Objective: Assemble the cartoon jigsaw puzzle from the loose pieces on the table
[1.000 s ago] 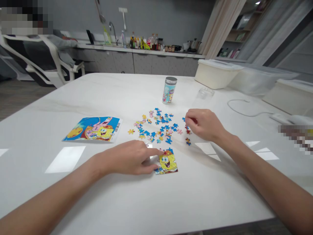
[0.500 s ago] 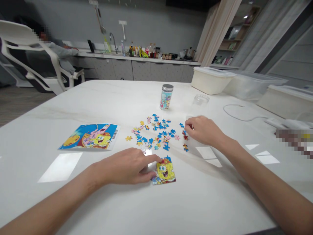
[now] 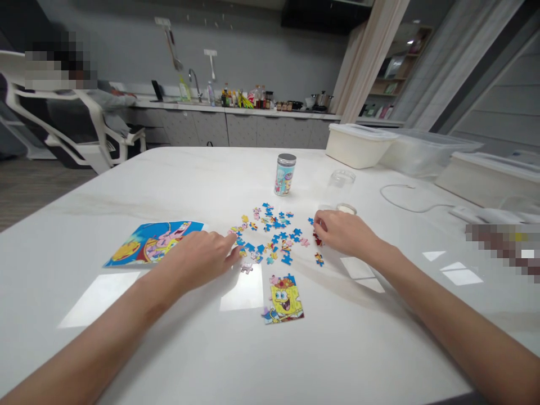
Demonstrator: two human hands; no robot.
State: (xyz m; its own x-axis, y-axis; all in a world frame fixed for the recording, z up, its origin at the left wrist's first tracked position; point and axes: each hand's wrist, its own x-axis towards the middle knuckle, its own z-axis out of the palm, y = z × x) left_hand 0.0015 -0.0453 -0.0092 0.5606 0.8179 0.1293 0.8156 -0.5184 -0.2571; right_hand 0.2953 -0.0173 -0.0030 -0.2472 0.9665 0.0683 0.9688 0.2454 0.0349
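My left hand [image 3: 211,253] reaches over the left side of the loose jigsaw pieces [image 3: 276,236], thumb and index finger apart, with no piece visible between them. On the right edge of the pile rests my right hand [image 3: 343,230], its fingers curled together; anything in them is hidden. Dark red pieces [image 3: 317,241] lie at its fingertips, and another piece [image 3: 319,259] is just below. A joined section of puzzle [image 3: 285,299] with a yellow cartoon face lies flat nearest me. The picture sheet [image 3: 147,239] lies partly behind my left hand.
Beyond the pieces stands a printed tin [image 3: 286,175] with a silver lid. A clear container [image 3: 342,179] sits to its right. Lidded storage boxes [image 3: 358,147] and a white cable [image 3: 394,203] occupy the right side. A person sits in a white-framed chair [image 3: 99,132] at far left.
My left hand has lifted off the joined puzzle section and moved up and left to the loose pieces, now covering part of the picture sheet. My right hand stays by the right-hand pieces.
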